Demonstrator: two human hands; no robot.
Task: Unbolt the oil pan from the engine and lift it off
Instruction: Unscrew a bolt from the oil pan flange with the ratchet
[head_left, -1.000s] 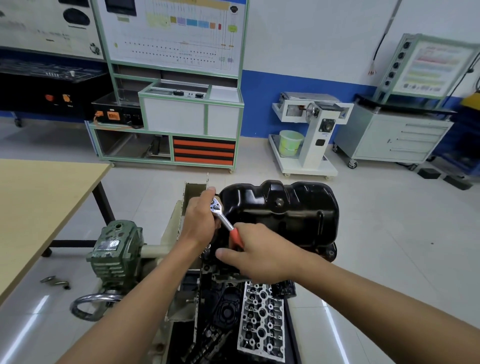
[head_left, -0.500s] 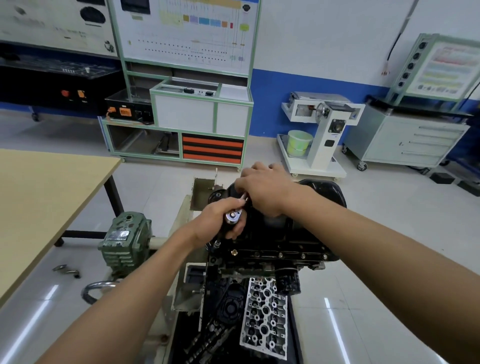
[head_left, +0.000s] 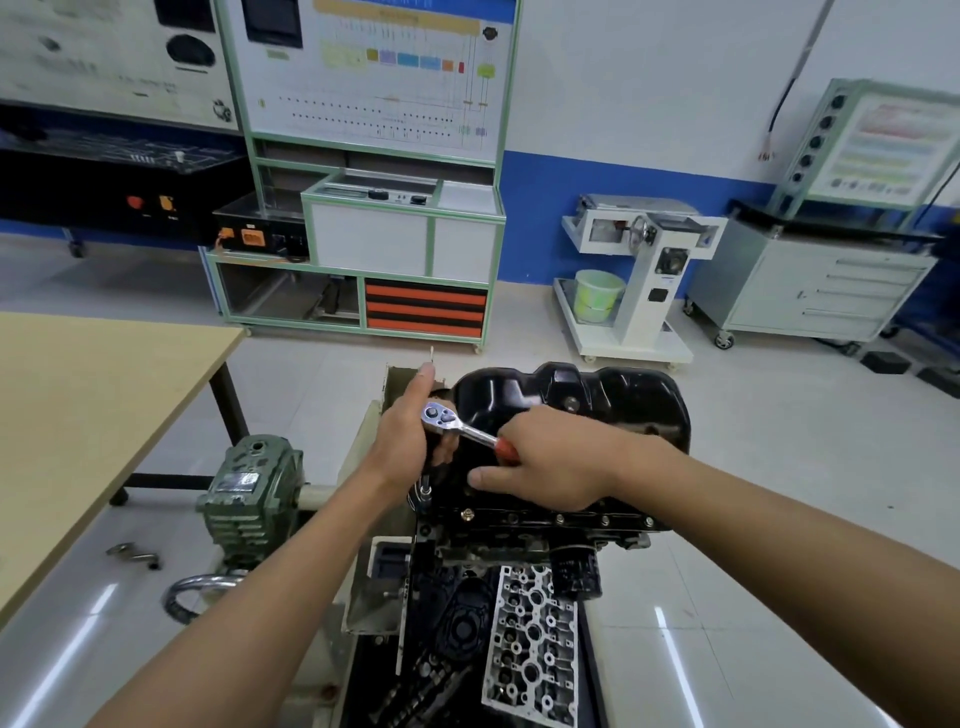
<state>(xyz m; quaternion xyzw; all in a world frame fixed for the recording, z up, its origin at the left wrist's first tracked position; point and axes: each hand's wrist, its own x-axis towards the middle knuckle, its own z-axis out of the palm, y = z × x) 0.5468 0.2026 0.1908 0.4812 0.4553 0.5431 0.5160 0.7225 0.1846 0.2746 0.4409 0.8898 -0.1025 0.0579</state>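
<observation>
A glossy black oil pan (head_left: 613, 400) sits on top of the upturned engine block (head_left: 550, 525), which is clamped on a stand. A chrome ratchet wrench (head_left: 452, 422) with a red handle stands over the pan's near left corner, its extension (head_left: 425, 488) reaching down to the flange. My left hand (head_left: 402, 436) wraps around the ratchet head and extension. My right hand (head_left: 550, 457) grips the red handle, which points right toward me. Several bolts (head_left: 467, 514) show along the pan's front flange.
A wooden table (head_left: 93, 415) stands at the left. The stand's green gearbox (head_left: 249, 488) and crank ring sit lower left. A cylinder head (head_left: 530, 644) lies in the tray below the engine. Loose metal parts (head_left: 132, 555) lie on the floor. Training cabinets line the back wall.
My right hand swung the ratchet handle from over the pan back toward me and to the right. My left hand stayed on the ratchet head.
</observation>
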